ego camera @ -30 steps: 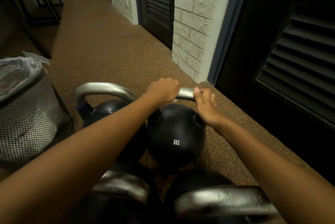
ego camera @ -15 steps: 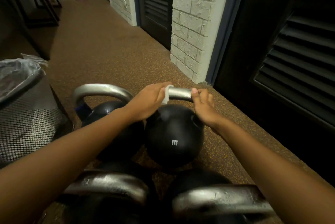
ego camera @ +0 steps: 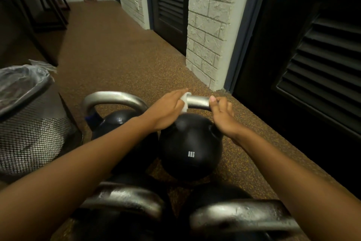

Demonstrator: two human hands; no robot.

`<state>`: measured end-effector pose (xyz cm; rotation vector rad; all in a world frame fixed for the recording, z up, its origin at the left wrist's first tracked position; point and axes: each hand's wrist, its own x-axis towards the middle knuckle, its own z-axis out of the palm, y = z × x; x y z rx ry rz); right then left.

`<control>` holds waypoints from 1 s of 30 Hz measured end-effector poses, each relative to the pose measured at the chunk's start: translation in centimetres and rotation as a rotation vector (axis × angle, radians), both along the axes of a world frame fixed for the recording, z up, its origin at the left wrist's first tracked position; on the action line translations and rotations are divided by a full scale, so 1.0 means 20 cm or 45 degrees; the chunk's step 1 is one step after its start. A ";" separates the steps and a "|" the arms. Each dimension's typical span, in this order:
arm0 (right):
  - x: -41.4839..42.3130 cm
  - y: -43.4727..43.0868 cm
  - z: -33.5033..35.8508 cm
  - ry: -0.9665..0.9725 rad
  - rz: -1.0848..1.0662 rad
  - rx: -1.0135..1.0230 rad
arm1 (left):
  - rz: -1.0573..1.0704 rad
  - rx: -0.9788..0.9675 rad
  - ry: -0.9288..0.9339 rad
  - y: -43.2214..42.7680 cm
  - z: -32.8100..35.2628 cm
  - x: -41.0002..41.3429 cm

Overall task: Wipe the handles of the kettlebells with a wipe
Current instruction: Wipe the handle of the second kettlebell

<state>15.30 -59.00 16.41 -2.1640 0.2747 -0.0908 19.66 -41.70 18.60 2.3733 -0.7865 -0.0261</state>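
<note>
The left hand [ego camera: 167,110] holds the wipe [ego camera: 184,102] wrapped over the left end of the 8KG kettlebell [ego camera: 190,149] handle [ego camera: 198,102]; the right hand [ego camera: 222,118] grips its right end.

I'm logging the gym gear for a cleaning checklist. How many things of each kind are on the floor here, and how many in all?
Black kettlebells with silver metal handles: 4
White wipe: 1
Black wire-mesh bin with plastic liner: 1
Total: 6
</note>
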 end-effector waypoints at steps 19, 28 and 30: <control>0.00 0.01 0.00 -0.010 -0.005 -0.010 | 0.482 0.236 0.248 0.11 -0.11 -0.02; 0.01 0.01 -0.01 -0.029 -0.030 -0.019 | 0.405 0.578 -0.457 0.05 0.06 -0.07; 0.01 0.00 -0.01 -0.024 -0.024 -0.014 | 0.360 0.679 -0.615 0.01 0.09 -0.08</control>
